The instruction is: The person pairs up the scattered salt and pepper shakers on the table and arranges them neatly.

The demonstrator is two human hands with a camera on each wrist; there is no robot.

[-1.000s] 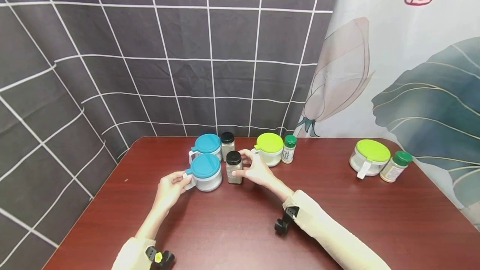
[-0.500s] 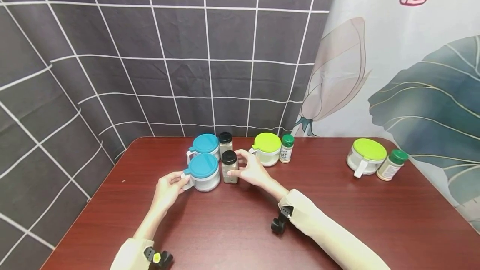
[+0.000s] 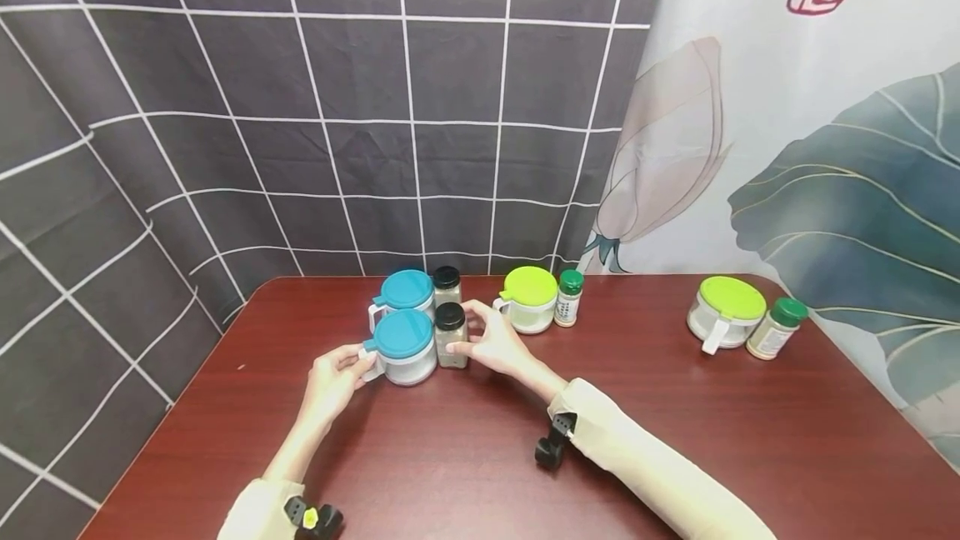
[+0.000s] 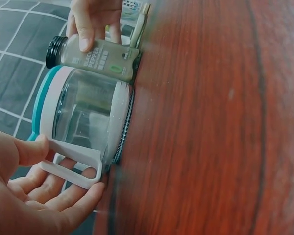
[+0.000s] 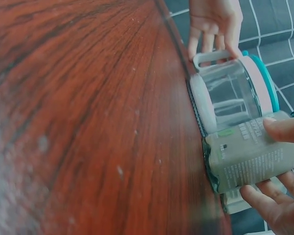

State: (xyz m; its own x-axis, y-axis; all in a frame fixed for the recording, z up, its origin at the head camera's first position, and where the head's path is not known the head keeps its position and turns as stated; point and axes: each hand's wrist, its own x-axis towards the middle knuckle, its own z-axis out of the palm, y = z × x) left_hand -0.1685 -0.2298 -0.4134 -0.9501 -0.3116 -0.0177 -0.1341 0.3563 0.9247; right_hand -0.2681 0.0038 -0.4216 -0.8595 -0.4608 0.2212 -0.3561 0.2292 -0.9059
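Observation:
My left hand [image 3: 330,377] pinches the white handle [image 4: 74,149] of a clear jar [image 3: 408,368] with a blue lid, standing upright on the table. Close at the jar's right side stands a black-capped pepper shaker [image 3: 452,350], "PEPPER" showing on its label in the left wrist view. Thumb and fingers of my right hand [image 3: 501,347] hold this shaker from the right. Whether shaker and jar touch, I cannot tell. Right behind this pair are a second blue-lidded jar [image 3: 407,288] and a second black-capped shaker [image 3: 447,279], both partly hidden.
Right of the pairs, a green-lidded jar [image 3: 528,290] stands beside a green-capped shaker [image 3: 568,300]. Another green-lidded jar [image 3: 729,307] and green-capped shaker [image 3: 777,330] are farther right. A grey checked curtain [image 3: 360,157] hangs behind the brown table [image 3: 465,457].
My right hand has brought the pepper shaker left, closer to the front blue-lidded jar. My left hand keeps its hold on the handle. The head view has shifted slightly.

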